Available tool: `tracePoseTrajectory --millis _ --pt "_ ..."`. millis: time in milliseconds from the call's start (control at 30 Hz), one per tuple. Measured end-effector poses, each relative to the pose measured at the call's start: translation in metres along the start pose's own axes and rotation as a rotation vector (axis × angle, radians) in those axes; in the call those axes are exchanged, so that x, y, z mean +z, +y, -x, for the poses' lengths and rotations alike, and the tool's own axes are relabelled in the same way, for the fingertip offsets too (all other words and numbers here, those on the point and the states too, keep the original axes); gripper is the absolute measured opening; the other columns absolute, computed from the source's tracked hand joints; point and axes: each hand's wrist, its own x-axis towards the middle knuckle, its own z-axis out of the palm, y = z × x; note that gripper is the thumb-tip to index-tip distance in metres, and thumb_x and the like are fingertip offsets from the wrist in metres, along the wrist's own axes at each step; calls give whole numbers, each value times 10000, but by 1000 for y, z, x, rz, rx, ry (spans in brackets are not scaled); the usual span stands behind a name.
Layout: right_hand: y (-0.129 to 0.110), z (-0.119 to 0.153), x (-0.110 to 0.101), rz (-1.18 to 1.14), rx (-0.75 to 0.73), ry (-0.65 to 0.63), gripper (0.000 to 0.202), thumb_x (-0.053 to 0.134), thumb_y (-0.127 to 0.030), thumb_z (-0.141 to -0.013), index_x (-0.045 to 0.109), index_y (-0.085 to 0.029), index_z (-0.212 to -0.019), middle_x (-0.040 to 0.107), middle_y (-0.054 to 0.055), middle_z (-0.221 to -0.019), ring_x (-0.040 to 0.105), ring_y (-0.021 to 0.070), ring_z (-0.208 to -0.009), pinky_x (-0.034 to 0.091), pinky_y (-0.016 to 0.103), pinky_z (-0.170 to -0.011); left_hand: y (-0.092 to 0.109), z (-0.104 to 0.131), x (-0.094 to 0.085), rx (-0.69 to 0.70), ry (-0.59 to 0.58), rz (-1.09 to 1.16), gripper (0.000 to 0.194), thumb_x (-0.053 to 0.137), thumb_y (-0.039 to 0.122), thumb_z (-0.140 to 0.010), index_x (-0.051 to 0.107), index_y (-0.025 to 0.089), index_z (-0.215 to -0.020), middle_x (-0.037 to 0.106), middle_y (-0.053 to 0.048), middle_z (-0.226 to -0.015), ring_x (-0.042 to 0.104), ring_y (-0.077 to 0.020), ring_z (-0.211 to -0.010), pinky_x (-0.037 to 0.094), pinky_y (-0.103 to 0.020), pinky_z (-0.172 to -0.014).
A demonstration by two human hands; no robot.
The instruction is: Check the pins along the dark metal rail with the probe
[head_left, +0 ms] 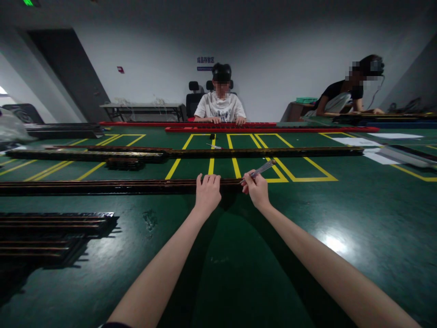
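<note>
A long black rail [112, 187] with thin copper-coloured lines lies across the green table in front of me. My left hand [207, 195] rests over the rail near its right end, fingers bent over the far edge and the thumb hidden. Closed around a screwdriver [263, 167] with a clear handle, my right hand [256, 189] is at the rail's right end. The handle points up and to the right, while the thin shaft slants down to the left towards the rail. Whether its tip touches the rail is too small to tell.
Stacked black rails [51, 225] lie at near left. Beyond my hands runs another dark rail [266, 152], with a small screwdriver [215, 146] behind it. Red rails [273, 129] lie before a seated person [220, 107]. Another person [337, 98] leans at far right near papers [355, 141].
</note>
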Motion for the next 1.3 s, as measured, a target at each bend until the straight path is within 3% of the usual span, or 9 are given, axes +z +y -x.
tracePoseTrajectory --millis 400,800,1300 --pt "3 -1 1 2 -4 -3 331 525 -500 -811 510 -179 -732 566 3 -595 526 108 -425 423 229 -380 -6 0 -4 0 -44 119 421 328 71 -823 576 156 -1152 628 -77 -1178 526 -197 -1144 277 -451 -1082" --pt "0 -1 1 11 0 5 338 514 -507 -813 509 -181 -724 565 2 -596 525 112 -428 428 242 -394 -6 -1 -1 3 -71 106 426 370 388 -876 553 158 -1184 615 -107 -1177 523 -249 -1121 281 -497 -1060" --pt "0 0 0 7 -2 58 377 503 -548 -810 508 -182 -719 559 1 -598 523 113 -441 453 251 -404 0 -1 -1 -10 -33 40 360 394 340 -880 577 161 -1132 624 -111 -1145 535 -260 -1090 312 -489 -1036"
